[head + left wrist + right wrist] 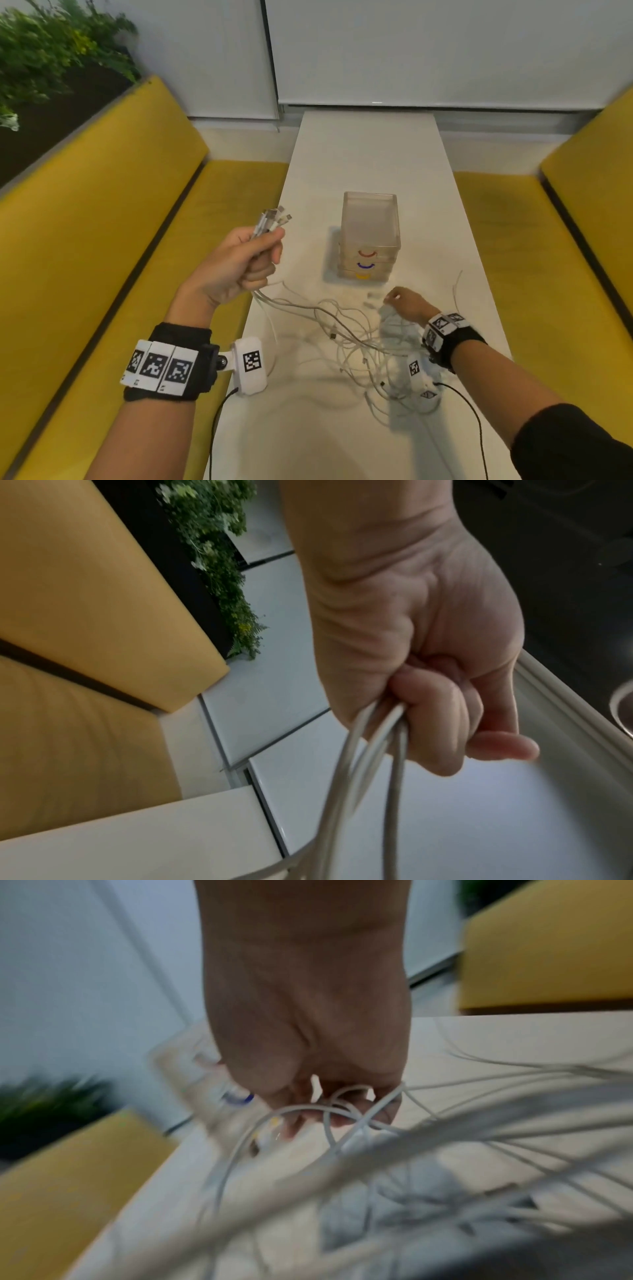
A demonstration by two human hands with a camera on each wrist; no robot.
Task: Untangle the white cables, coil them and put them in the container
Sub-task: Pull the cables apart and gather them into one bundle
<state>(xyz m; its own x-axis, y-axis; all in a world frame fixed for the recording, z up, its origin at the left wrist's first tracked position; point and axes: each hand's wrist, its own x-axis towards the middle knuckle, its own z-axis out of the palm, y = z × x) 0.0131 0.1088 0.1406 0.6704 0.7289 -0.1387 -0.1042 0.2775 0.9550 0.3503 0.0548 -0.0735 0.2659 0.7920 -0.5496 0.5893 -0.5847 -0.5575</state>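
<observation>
My left hand (pixel 255 255) is raised above the table's left edge in a fist around a bundle of white cable ends (pixel 270 219), whose plugs stick out above the thumb. In the left wrist view the same cables (pixel 373 739) run down out of the curled fingers (pixel 441 710). They trail to a loose tangle of white cables (pixel 352 339) on the table. My right hand (pixel 402 303) is low over the tangle's far side, its fingers (pixel 346 1110) hooked into cable loops (pixel 329 1112). The clear container (pixel 371 233) stands open-topped just beyond the tangle.
The narrow white table (pixel 363 161) runs away from me between two yellow benches (pixel 102 219) (pixel 555 222). The container sits on stacked clear drawers with red, blue and yellow handles (pixel 365 265). Green plants (pixel 44 48) stand behind the left bench. Black wrist leads (pixel 476 421) hang near the table's front.
</observation>
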